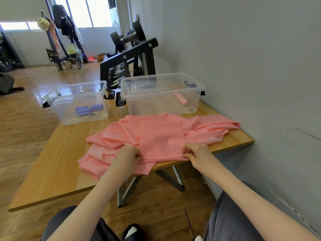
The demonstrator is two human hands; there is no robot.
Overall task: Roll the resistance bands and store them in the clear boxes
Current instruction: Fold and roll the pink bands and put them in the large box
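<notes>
Pinching the near edge of a flat pink resistance band (161,136) at the lower centre of the frame, the person is holding it with both hands: the left hand (129,154) is grasping the band's left corner with curled fingers, and the right hand (195,153) is gripping the right corner between thumb and fingers, so each grip is clenched on the band. That band is lying on top of a loose heap of pink bands (208,126) that is spreading across the wooden desk (57,164) from centre to right, with some edges hanging over the near rim. Standing behind the heap, in the upper middle of the frame, are two clear boxes with no lids on: the left box (78,101) is holding several rolled purple bands (88,108) on its floor, and the right box (161,94) is holding one rolled pink band (182,100) near its right side. A dumbbell rack (128,60) is standing beyond the boxes beside the grey wall (243,58).
</notes>
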